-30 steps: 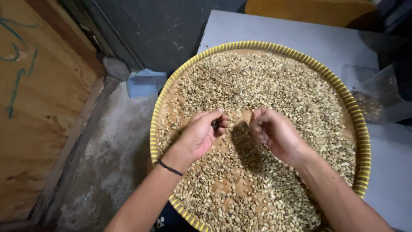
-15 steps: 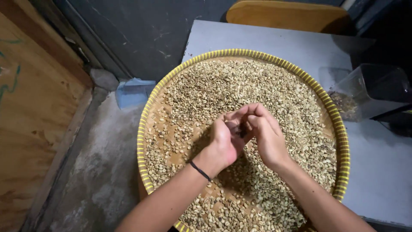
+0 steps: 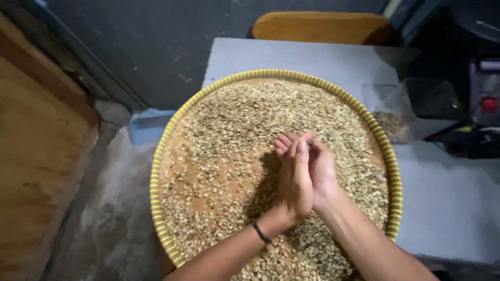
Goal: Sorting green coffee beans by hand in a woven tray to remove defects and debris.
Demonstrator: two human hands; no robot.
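- One round woven tray (image 3: 172, 125) with a yellow rim lies on one grey bench (image 3: 448, 203), covered in pale beans (image 3: 250, 119) beyond counting.
- Two hands: left hand (image 3: 295, 179) pressed flat against right hand (image 3: 324, 174) above the tray's middle; what they enclose cannot be told.
- One clear plastic container (image 3: 411, 112) stands right of the tray.

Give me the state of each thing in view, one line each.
Tray: flat on the table, part over the edge.
Beans: spread loose, thin at left centre.
Left hand: pressed against the right, above the beans.
Right hand: cupped against the left.
Clear container: a few beans inside.
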